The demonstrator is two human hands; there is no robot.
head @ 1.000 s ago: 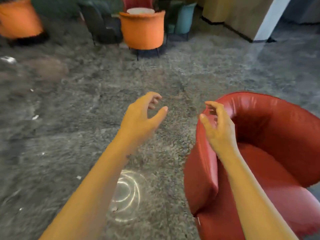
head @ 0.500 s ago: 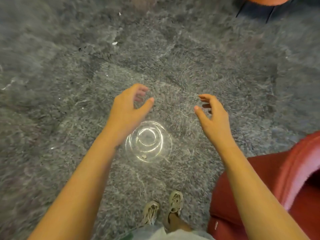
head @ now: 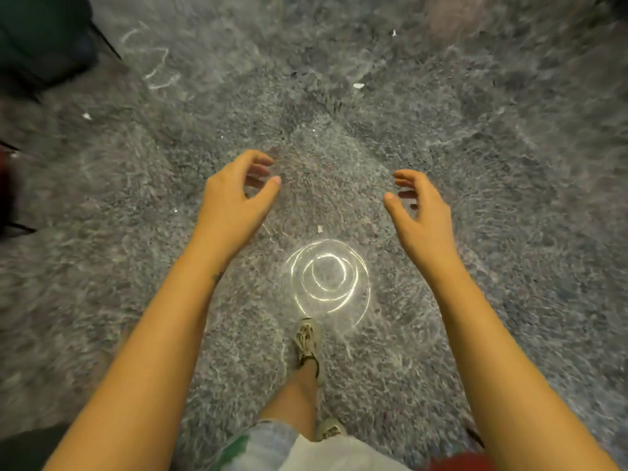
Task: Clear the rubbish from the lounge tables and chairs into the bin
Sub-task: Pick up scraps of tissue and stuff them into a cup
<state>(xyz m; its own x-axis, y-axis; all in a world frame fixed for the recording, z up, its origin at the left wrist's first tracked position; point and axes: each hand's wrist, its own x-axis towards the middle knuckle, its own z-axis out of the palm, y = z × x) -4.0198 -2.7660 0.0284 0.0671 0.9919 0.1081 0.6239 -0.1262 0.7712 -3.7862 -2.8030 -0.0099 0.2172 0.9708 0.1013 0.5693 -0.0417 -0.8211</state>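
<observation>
I look straight down at grey shaggy carpet (head: 475, 164). My left hand (head: 234, 198) and my right hand (head: 419, 212) hang out in front of me at about chest width, fingers loosely curled, holding nothing. Small white scraps of rubbish lie on the carpet: one (head: 319, 228) between my hands, one (head: 358, 85) farther ahead, one (head: 87, 115) at the left and a tiny one (head: 394, 33) near the top. No bin is in view.
A bright ringed light pattern (head: 328, 278) glows on the carpet just ahead of my forward foot (head: 307, 338). A dark green chair (head: 37, 39) stands at the top left. A sliver of the red chair (head: 458, 462) shows at the bottom edge.
My view has swung down and left from the lounge chairs to the floor. The red armchair has slid out of sight to the lower right. Both hands stay empty and have spread a little apart.
</observation>
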